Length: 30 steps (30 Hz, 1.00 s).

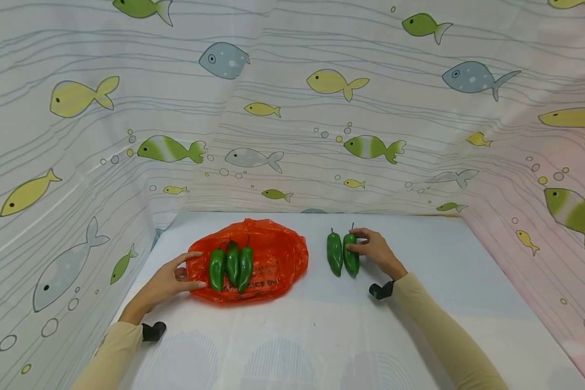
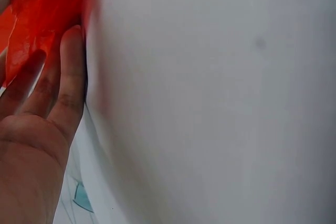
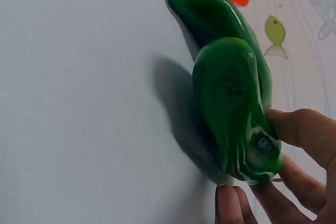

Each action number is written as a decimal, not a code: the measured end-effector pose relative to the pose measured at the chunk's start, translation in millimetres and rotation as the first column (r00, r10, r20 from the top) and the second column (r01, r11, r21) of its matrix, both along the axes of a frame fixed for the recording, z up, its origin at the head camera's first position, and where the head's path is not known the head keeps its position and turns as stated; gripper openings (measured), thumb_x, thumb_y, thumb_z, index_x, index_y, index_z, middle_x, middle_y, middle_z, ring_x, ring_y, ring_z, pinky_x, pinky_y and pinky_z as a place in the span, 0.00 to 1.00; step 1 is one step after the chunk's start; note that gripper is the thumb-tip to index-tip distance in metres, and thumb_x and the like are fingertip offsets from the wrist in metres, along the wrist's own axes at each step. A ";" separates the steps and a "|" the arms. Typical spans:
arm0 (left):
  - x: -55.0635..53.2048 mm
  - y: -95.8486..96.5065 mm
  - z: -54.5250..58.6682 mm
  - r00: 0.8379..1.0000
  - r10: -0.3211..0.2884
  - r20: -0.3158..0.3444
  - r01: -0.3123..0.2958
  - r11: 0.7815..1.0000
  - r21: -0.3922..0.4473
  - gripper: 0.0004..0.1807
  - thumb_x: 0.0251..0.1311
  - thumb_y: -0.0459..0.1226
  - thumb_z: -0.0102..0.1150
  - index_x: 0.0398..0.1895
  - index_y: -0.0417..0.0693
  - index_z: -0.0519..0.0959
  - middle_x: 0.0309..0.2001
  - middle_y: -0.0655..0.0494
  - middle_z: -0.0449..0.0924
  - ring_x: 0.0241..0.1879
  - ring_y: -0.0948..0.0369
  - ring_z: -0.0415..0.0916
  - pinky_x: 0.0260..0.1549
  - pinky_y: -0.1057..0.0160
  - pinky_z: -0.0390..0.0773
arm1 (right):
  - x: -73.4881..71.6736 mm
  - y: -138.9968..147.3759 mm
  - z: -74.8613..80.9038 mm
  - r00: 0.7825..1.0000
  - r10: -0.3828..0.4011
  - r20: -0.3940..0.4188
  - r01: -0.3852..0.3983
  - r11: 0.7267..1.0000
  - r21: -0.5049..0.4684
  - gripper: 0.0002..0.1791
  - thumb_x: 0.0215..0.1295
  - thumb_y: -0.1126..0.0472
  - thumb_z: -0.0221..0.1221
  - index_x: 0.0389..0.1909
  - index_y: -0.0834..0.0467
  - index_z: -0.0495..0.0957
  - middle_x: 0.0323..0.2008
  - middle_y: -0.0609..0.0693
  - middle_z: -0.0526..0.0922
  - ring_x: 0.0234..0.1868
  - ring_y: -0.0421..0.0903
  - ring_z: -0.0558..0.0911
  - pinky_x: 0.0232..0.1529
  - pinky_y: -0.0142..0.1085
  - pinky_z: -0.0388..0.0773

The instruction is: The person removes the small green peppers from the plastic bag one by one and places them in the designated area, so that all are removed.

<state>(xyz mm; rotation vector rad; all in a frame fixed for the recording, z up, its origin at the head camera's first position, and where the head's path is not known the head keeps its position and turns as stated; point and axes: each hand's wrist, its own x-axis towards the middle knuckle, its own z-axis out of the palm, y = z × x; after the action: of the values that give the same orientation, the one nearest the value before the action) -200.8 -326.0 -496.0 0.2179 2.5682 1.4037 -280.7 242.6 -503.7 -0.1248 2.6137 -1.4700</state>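
Observation:
My right hand (image 1: 376,248) pinches a green chili pepper (image 1: 351,260) near its stem end, with the thumb on one side and fingers on the other. Close beside it on the left lies a second green pepper (image 1: 334,254). In the right wrist view the held pepper (image 3: 226,93) partly covers the other one (image 3: 212,11). My left hand (image 1: 168,281) touches the left edge of a red plastic bag (image 1: 285,254), fingers spread. Three more green peppers (image 1: 232,262) lie side by side on the bag's left part. The left wrist view shows fairly straight fingers (image 2: 71,61) against the red plastic.
A white table (image 1: 292,325) with pale printed arcs carries everything. Behind it and at both sides hangs a sheet (image 1: 283,130) printed with fish. A black strap mount (image 1: 381,291) is on the right wrist, another (image 1: 154,331) on the left.

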 end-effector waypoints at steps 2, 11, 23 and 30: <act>-0.5 -0.1 0.3 1.000 -0.002 -0.003 0.002 1.000 0.004 0.47 0.57 0.45 0.77 0.77 0.51 0.62 0.55 0.39 0.78 0.45 0.49 0.79 0.39 0.60 0.84 | -0.3 -0.3 0.2 1.000 -0.009 0.002 0.009 1.000 -0.001 0.33 0.66 0.53 0.70 0.70 0.57 0.73 0.66 0.58 0.76 0.65 0.60 0.74 0.60 0.55 0.75; -1.2 -1.3 -1.1 1.000 -0.001 0.000 0.001 1.000 0.016 0.48 0.56 0.44 0.78 0.77 0.52 0.62 0.52 0.40 0.78 0.43 0.50 0.78 0.37 0.59 0.83 | -0.8 0.7 3.0 1.000 -0.013 0.008 0.013 1.000 0.004 0.33 0.68 0.50 0.68 0.70 0.59 0.72 0.67 0.59 0.75 0.67 0.61 0.73 0.66 0.59 0.68; -1.5 0.7 0.9 1.000 0.003 -0.017 -0.003 1.000 -0.027 0.48 0.55 0.45 0.79 0.77 0.52 0.63 0.43 0.44 0.80 0.40 0.51 0.77 0.34 0.60 0.81 | 2.5 -2.5 25.5 0.991 -0.131 0.013 0.132 0.989 -0.067 0.28 0.72 0.47 0.63 0.66 0.58 0.75 0.66 0.58 0.75 0.65 0.57 0.74 0.63 0.52 0.72; -0.4 0.9 1.0 1.000 0.011 -0.011 -0.011 1.000 -0.028 0.48 0.55 0.46 0.78 0.77 0.53 0.63 0.44 0.43 0.78 0.39 0.51 0.76 0.33 0.61 0.81 | 3.8 -9.5 33.8 0.992 -0.125 -0.011 0.123 0.987 -0.106 0.27 0.72 0.48 0.64 0.66 0.57 0.75 0.64 0.56 0.77 0.62 0.55 0.77 0.63 0.51 0.74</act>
<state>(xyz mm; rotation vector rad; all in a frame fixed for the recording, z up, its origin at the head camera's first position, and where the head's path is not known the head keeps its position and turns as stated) -201.2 -325.1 -495.0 0.2075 2.5997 1.3737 -276.8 233.2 -469.9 0.0142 2.6000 -1.6553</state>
